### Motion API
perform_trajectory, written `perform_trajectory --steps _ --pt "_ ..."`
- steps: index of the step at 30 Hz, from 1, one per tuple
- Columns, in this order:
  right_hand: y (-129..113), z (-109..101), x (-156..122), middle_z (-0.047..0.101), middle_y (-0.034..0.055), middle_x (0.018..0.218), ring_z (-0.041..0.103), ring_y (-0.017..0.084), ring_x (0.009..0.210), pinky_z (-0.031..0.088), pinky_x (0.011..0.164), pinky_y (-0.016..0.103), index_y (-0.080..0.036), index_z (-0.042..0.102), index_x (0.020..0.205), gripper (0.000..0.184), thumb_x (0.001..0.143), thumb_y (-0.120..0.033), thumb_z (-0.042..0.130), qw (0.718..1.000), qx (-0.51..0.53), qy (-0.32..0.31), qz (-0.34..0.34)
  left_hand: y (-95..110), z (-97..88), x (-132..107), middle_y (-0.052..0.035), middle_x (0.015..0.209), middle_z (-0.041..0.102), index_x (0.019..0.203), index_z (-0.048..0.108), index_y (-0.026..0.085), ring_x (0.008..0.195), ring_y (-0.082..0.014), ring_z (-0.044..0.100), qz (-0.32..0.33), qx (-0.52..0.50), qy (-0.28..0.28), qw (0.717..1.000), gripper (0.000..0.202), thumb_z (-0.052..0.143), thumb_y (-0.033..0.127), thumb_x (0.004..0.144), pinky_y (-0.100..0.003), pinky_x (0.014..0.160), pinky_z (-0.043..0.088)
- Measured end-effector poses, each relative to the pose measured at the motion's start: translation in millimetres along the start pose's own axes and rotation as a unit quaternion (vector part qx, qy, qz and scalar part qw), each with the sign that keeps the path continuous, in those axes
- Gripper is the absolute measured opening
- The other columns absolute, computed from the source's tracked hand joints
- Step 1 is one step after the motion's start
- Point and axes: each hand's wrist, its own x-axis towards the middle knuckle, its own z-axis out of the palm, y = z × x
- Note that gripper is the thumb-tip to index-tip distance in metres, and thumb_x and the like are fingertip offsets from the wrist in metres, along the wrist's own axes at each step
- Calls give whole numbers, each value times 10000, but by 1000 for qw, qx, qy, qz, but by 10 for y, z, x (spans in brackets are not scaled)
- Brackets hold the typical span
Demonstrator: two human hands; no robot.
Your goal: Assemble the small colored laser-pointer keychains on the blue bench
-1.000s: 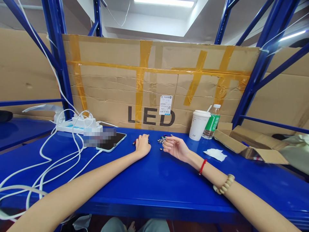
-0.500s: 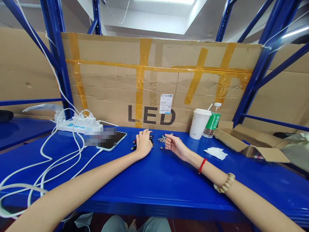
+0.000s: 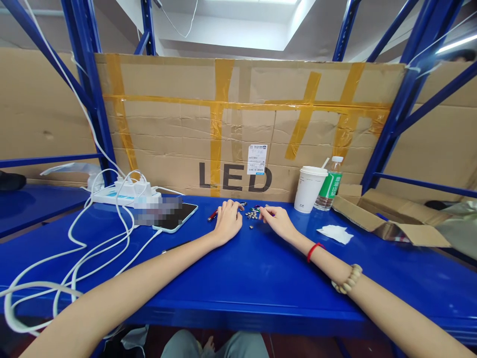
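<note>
OK, my L hand [image 3: 228,222] palm-down by red pen [image 3: 212,215], fingers loosely bent; R hand [image 3: 278,222] half-curled beside shiny bits [image 3: 252,215]; can't tell if gripping anything w/ either.

left grip [image 3: 228,222] partly covering slim red item [image 3: 212,215] | right grip [image 3: 278,221] beside shiny pieces [image 3: 252,215] | cup [image 3: 309,191] beside bottle [image 3: 331,186]

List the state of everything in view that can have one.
Left hand, palm down, hold unclear
Right hand, fingers bent, hold unclear
Metal bits, loosely piled, one apart
Red stick, lying down, partly hidden
Phone, lying flat, plugged in, visible screen dark
Power strip, in use, plugs inserted
Cup, upright, lidded
Bottle, upright, capped
Paper scrap, lying loose
Cardboard box, open
</note>
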Motion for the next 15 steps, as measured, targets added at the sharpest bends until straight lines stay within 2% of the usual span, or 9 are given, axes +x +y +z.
perform_trajectory --steps 2,4,7,9,11,15 --pt "18 -11 7 570 3 540 498 126 533 331 531 225 -177 598 571 433 801 -432 334 1000 -19 -2 5 61 -49 -26 -51 1003 491 946 497 200 958 -185 409 81 23 -3 996 249 306 131 800 -325 819 318" --pt "56 -31 20 579 6 552 501 128 532 333 530 226 -176 605 586 432 799 -436 333 1000 -28 4 13 150 -117 -74 -71 1039 484 967 497 190 980 -195 403 213 43 -42 975 256 301 144 809 -328 832 305" --pt "122 -58 41 576 10 547 503 128 526 338 530 226 -170 604 600 424 796 -434 337 999 -28 14 27 297 -228 -173 -64 1017 520 905 524 216 965 -178 424 407 26 -145 902 276 256 191 849 -304 843 289" --pt "152 -66 50 571 11 542 503 127 523 340 527 224 -169 597 596 418 796 -429 337 999 -23 16 31 374 -280 -235 -54 1019 532 902 524 233 955 -165 429 482 11 -182 857 354 171 215 878 -283 823 296" --pt "165 -68 54 567 11 536 499 126 514 340 519 223 -170 592 592 417 795 -429 337 999 -19 15 33 413 -298 -268 -59 1004 542 897 523 226 936 -167 433 498 31 -172 850 427 97 209 886 -290 805 294" --pt "170 -68 59 561 9 528 495 124 500 343 515 226 -172 595 592 414 792 -428 339 999 -26 10 31 374 -270 -235 -68 956 550 918 520 219 886 -171 448 431 70 -142 888 388 135 193 882 -296 776 309"
